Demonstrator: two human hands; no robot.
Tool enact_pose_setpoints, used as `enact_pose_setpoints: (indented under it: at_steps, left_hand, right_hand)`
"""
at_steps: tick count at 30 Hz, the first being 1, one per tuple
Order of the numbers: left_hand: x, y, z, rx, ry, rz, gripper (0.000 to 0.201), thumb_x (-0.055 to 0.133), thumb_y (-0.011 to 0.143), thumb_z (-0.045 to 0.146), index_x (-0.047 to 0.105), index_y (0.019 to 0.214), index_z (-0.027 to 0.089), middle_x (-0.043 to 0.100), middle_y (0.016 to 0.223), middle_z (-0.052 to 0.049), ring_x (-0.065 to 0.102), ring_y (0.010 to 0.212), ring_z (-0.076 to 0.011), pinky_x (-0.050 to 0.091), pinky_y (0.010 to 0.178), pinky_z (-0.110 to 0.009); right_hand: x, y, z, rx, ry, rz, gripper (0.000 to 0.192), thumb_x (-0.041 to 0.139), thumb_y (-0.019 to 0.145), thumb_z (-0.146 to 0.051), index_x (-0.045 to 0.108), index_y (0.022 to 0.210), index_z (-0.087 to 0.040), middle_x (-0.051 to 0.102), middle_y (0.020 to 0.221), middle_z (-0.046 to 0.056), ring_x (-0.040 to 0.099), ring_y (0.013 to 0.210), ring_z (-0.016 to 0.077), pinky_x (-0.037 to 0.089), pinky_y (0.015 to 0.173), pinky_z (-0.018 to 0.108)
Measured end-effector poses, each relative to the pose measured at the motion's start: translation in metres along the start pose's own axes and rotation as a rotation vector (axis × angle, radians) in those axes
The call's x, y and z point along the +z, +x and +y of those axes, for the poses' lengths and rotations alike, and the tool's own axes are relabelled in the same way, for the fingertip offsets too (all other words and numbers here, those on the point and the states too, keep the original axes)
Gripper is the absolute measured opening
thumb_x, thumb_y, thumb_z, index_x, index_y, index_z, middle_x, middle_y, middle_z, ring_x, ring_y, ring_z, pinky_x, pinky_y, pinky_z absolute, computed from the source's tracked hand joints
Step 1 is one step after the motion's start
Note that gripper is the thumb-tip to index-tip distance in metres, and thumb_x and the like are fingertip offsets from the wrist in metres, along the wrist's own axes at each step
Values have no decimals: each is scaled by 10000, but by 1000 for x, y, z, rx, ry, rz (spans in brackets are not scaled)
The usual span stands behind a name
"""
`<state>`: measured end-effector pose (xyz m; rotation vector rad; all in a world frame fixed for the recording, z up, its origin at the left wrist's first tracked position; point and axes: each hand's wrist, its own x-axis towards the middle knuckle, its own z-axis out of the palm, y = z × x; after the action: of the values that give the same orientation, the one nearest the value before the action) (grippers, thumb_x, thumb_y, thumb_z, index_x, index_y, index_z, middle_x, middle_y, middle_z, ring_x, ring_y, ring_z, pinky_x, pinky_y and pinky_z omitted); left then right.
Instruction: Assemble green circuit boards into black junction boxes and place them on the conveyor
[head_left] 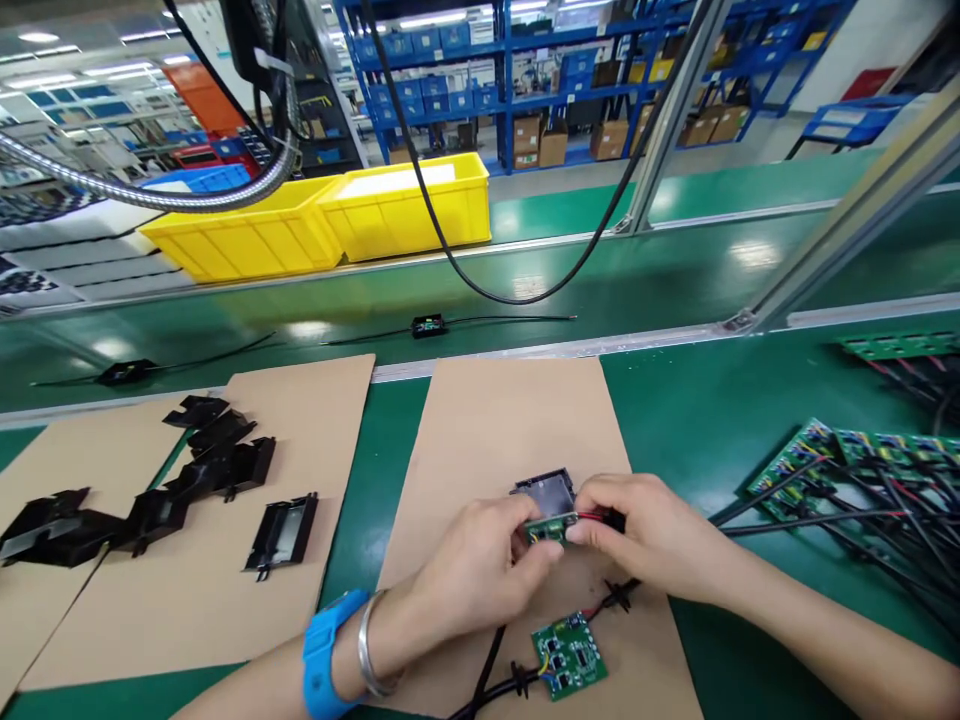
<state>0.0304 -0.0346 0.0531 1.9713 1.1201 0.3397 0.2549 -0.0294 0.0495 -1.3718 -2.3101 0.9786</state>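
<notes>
Both hands meet over the middle cardboard sheet (487, 420) on the green table (690, 420). Left hand (480, 570) and right hand (652, 535) pinch a small green circuit board (550, 527), fingers clenched on it, held against a black housing (546, 493). Board's long axis runs left-right, wires exiting right. Second board (570, 655) lies nearer, wired. Loose black housings (217, 465) left, board pile (862, 470) right, yellow bins (330, 215) behind. No legible text.
</notes>
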Motion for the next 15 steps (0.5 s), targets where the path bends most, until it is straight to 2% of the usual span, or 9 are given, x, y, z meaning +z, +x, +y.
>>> enact_pose_setpoints:
  at_steps: [2,4,5,7,9,11,13,15]
  left_hand:
    - [7,1,0,-71,54,62,164,479,901,292,583,844,178,576,630,16,499,521,-119,348,481,-229]
    - [11,6,-1,-104,85,108,154,473,884,262,551,781,180,551,589,21,465,481,-114,310,460,-233]
    - [12,9,-1,-107,89,118,128,480,866,240,542,771,179,558,590,19,471,478,-114,311,463,-235]
    - [13,14,0,-78,78,132,64,497,811,177,531,757,177,604,646,-3,524,528,-127,346,495,-240]
    - [13,17,0,-52,23,136,51,510,768,141,515,731,177,631,705,-20,576,603,-143,383,529,-244]
    - [11,19,-2,-102,-118,92,69,503,802,182,492,734,182,599,655,-5,591,592,-146,399,510,-235]
    - [7,18,-6,-211,-325,-2,153,439,897,303,482,806,187,552,615,23,575,504,-130,407,451,-225]
    - [3,16,-10,-255,-410,-46,237,420,932,414,486,924,187,572,711,15,580,494,-122,447,442,-238]
  right_hand:
    - [1,5,-1,52,8,29,194,561,888,-309,538,738,-189,563,662,-24,504,607,114,356,573,238]
    - [7,7,-6,40,-50,91,97,516,897,-252,558,837,-189,597,706,-13,533,625,121,375,587,245]
    - [12,8,-11,2,-122,128,80,490,889,-200,566,910,-184,619,752,2,556,656,134,384,603,257]
    - [20,9,-22,-109,-334,167,229,466,838,-105,565,1035,-166,640,824,40,583,704,173,379,602,288]
    - [23,10,-33,-214,-533,119,312,482,778,-67,572,1064,-152,631,819,57,581,694,205,343,559,308]
    - [17,12,-37,-273,-607,55,314,518,763,-85,580,1060,-161,620,830,54,576,687,211,309,532,312]
    - [5,15,-33,-306,-604,37,262,539,817,-150,585,1071,-193,614,856,43,580,708,203,290,524,306]
    - [-7,22,-22,-330,-610,42,201,521,892,-224,597,1078,-228,606,837,27,580,715,190,273,524,299]
